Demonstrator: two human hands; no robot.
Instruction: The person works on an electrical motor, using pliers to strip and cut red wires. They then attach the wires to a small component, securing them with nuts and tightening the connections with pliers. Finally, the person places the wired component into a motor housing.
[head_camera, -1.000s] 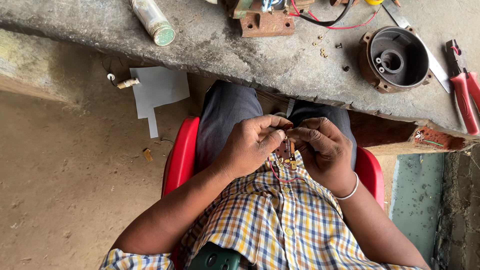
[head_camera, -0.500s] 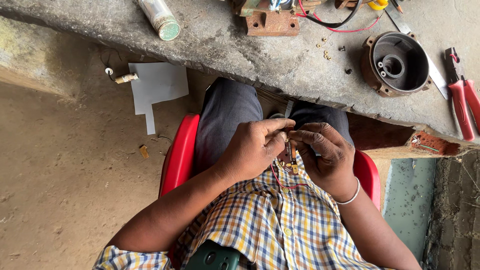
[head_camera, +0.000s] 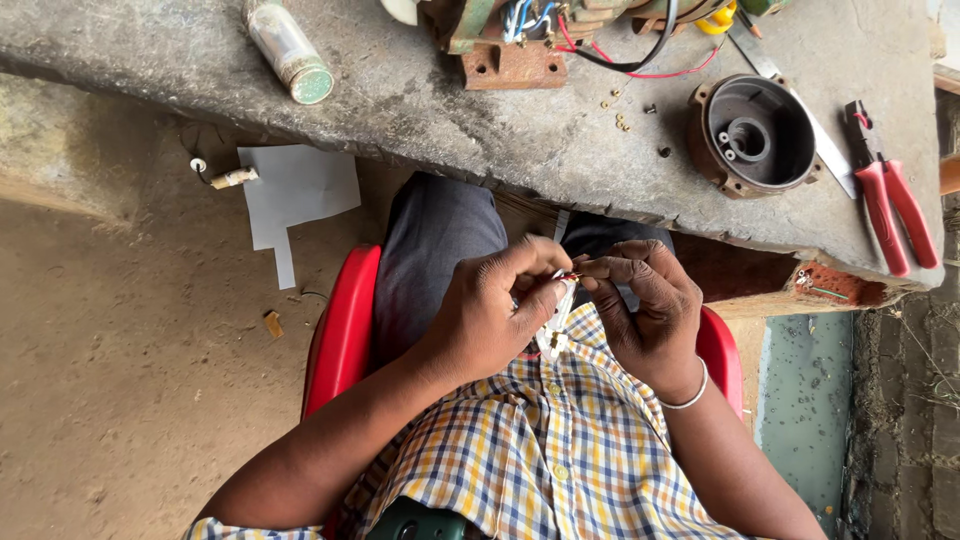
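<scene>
Fingers of my left hand (head_camera: 485, 320) pinch a small white part (head_camera: 556, 318) with a red tip; my right hand (head_camera: 645, 315) pinches its top end, above my lap, below the desk (head_camera: 400, 95).

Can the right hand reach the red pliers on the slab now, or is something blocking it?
Probably yes. The right hand is pinching a small part together with the left hand, so it must let go first. The red pliers lie uncovered on the slab.
</scene>
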